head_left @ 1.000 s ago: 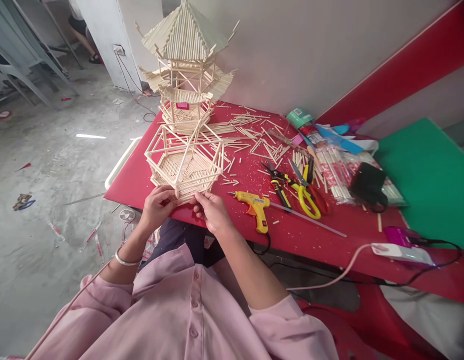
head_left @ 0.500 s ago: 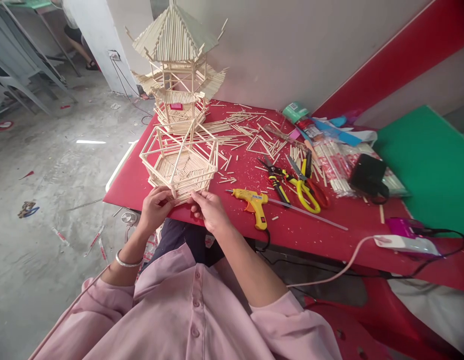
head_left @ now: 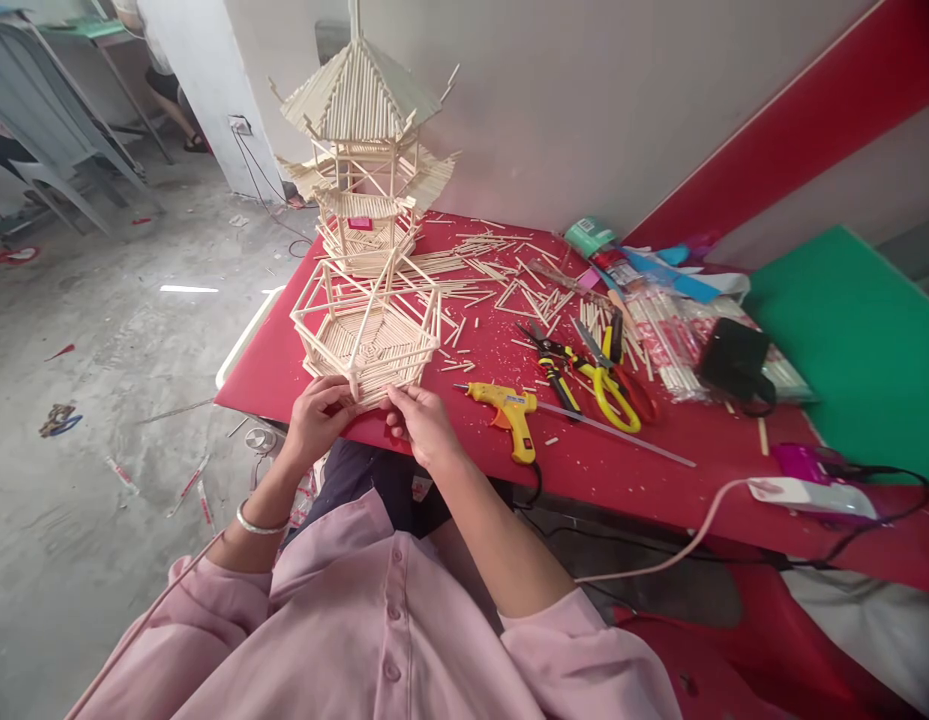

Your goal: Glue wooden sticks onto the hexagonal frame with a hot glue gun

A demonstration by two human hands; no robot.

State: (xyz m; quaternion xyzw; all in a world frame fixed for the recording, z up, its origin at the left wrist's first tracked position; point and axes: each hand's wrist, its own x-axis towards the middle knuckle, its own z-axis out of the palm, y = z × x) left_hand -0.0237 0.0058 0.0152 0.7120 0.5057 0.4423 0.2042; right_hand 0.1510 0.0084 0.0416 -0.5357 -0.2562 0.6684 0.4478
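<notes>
- Pinching the near edge of the hexagonal stick frame (head_left: 340, 342), the left hand (head_left: 318, 415) closes its thumb and fingers beside the foot of a corner post (head_left: 354, 383).
- The right hand (head_left: 421, 420) presses thumb and forefinger on the same edge, farther right. Whether a separate stick lies between them cannot be told.
- The frame sits on the red worktop (head_left: 261, 375), near its front edge. Caution: unequal pressure from the two grips could shift the edge sticks or crack a joint; a pull toward the body could tip the frame off the front edge.
- The yellow glue gun (head_left: 516, 415) lies right of the frame, nozzle toward it. Caution: a sideways sweep of the right hand could strike it; a hot nozzle, if powered, could burn.
- Loose sticks (head_left: 535, 300) lie scattered beyond.
- The roofed stick tower (head_left: 359, 100) stands just behind the frame. Caution: pushing the frame back could jar it.
- Change from half a second earlier: both grips remain on the same edge; the view tilts up slightly, exposing more of the tower's spire (head_left: 355, 20).
</notes>
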